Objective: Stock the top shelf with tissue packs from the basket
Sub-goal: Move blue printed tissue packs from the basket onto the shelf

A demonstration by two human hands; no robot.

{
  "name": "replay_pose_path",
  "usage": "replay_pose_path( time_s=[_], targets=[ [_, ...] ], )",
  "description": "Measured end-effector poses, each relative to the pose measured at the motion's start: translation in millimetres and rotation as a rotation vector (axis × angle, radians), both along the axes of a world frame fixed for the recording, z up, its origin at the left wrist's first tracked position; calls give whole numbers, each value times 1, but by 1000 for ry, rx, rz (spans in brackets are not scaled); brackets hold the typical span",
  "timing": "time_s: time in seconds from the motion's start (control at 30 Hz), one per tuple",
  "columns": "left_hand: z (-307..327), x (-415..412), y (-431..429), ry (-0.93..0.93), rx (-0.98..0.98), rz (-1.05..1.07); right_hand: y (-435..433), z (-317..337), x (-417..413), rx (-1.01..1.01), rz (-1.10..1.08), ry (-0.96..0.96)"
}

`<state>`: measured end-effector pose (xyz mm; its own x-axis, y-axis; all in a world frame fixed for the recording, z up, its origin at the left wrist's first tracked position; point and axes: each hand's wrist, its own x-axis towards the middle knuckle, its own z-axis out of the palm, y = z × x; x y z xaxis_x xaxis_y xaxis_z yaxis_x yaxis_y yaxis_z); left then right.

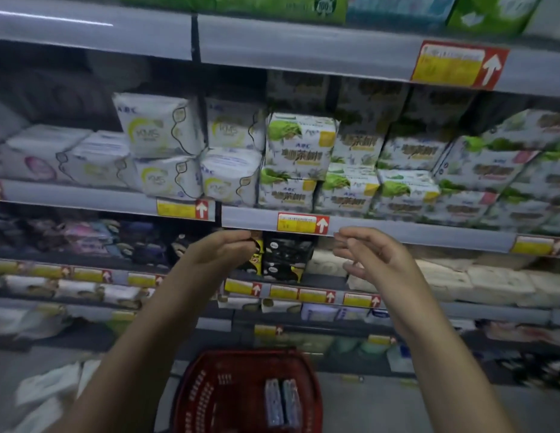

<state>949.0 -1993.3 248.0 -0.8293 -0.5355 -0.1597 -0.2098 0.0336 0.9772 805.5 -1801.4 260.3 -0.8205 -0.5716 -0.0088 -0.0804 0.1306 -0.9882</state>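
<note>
A red plastic basket (210,398) stands on the floor below me, with two bluish tissue packs (282,401) lying side by side in it. Both my arms are raised in front of the shelving, well above the basket. My left hand (224,248) hangs with loosely curled fingers in front of some black packs and holds nothing. My right hand (371,256) is empty, its fingers spread and relaxed. The top shelf (303,46) runs across the upper edge of the view, with green and blue packs (272,4) on it.
Below the top shelf, white and green packs (299,145) fill a shelf at hand height. Black packs (285,257) and cream packs (478,282) sit lower. Red and yellow price tags (303,222) line the shelf edges. White bags (47,389) lie at the lower left.
</note>
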Motion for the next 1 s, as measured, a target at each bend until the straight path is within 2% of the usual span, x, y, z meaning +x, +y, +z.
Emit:
replay_pose_path(
  time_s=[0.1, 0.23, 0.43, 0.6, 0.9, 1.0],
  targets=[
    [-10, 8, -1, 12, 63, 13, 5, -11, -3, -28, -10, -42],
    [-20, 13, 6, 17, 191, 92, 12, -22, -6, -174, 51, -204],
    [-37, 18, 11, -37, 276, 152, 15, -44, -5, -120, 59, -225],
    [-63, 31, 14, -75, 297, 236, 22, -78, 0, 12, 31, -137],
    [-117, 28, 36, -206, 326, 203, 20, -131, 6, 142, -8, -230],
    [-130, 31, 37, -215, 345, 240, 24, -142, 9, 113, -32, -342]
  ],
)
